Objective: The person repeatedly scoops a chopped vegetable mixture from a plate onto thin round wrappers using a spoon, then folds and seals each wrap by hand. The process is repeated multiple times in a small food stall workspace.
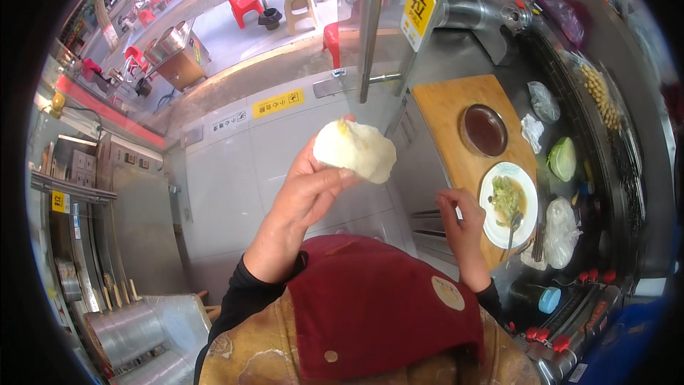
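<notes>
The left hand pinches 1 pale flatbread above open tiled floor. The right hand, loosely half-curled, apparently empty, hangs by the wooden board's left edge.

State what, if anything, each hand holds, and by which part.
The left hand grips a pale bread-like piece by its left side, thumb at the lower edge. The right hand shows nothing held.

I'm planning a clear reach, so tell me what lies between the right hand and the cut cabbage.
In the head view, the white plate of greenish food lies between the right hand and the cabbage.
</notes>
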Demonstrator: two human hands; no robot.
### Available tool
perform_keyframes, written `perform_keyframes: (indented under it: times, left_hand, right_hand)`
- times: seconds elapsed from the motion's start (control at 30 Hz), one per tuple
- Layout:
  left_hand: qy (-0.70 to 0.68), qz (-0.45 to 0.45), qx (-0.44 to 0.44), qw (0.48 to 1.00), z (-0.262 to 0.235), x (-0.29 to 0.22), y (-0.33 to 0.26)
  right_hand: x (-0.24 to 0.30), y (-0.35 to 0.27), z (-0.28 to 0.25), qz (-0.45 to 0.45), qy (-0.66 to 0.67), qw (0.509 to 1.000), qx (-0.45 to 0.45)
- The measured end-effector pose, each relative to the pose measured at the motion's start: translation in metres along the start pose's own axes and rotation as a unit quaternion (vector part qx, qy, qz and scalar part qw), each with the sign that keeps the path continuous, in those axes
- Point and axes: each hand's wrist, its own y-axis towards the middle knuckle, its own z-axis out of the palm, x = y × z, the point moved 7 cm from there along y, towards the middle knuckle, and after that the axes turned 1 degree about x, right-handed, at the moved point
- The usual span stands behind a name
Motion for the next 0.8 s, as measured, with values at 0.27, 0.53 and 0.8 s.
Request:
perform_keyframes:
  times: [0.27, 0.53, 0.8]
  left_hand:
    - [0.054, 0.007, 0.050, 0.997, 0.028, 0.025, 0.010]
    - [0.093, 0.145, 0.265, 0.949, 0.113, -0.013, -0.005]
    - [0.022, 0.306, 0.350, 0.885, 0.186, -0.069, -0.042]
  right_hand:
    - [0.019, 0.039, -0.036, -0.049, 0.088, 0.995, 0.002]
    - [-0.041, 0.004, -0.024, 0.145, 0.177, 0.973, 0.034]
    - [-0.069, -0.028, -0.001, 0.276, 0.320, 0.902, 0.087]
